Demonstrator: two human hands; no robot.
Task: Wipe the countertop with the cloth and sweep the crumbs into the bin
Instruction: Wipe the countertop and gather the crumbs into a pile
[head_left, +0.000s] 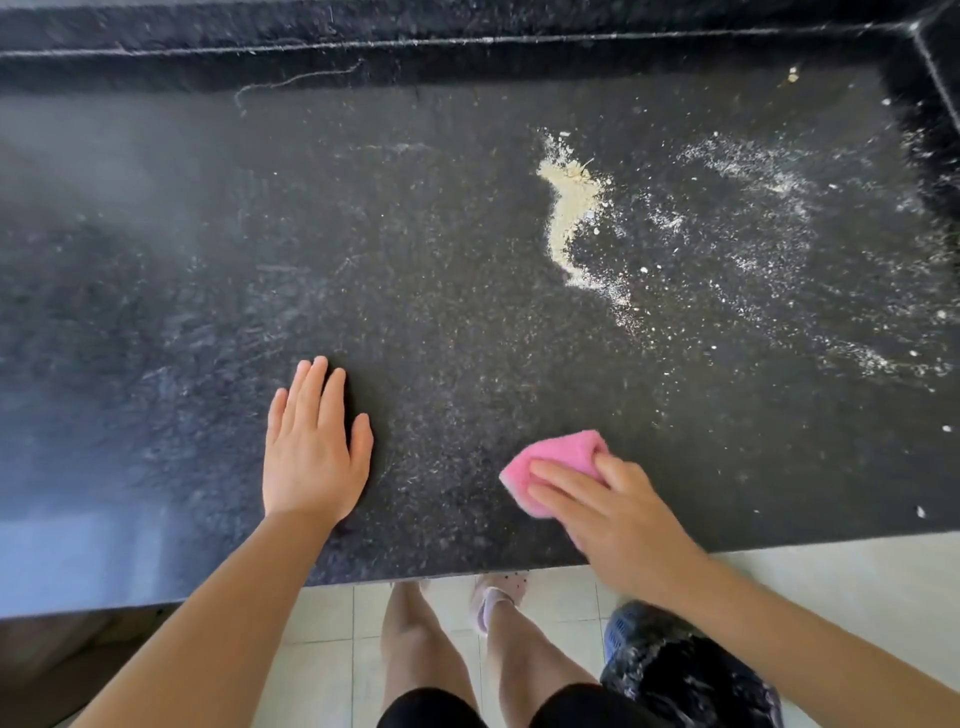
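At the bottom of the frame, the floor (322, 654) is pale tile. The bin (675, 670), blue with a black liner, stands at lower right, below the counter edge and partly hidden by the right forearm.

The right hand (618, 514) lies at lower right centre, near the front edge of the counter (415, 260). Its fingers are extended and press flat on the cloth (558, 460); they do not curl round it. The cloth is pink and folded. It lies under the fingers and projects beyond the fingertips toward the upper left, flat on the counter.

The left hand (311, 447) lies at lower left centre, palm down on the counter, fingers straight and together, holding nothing. It is apart from the cloth.

Farther up, right of centre, the crumbs (571, 208) form a yellowish curved ridge, well apart from the cloth. Finer white specks spread from it toward the right edge of the frame.

At the top, a raised dark ledge (467, 31) borders the counter and turns at the upper right corner.
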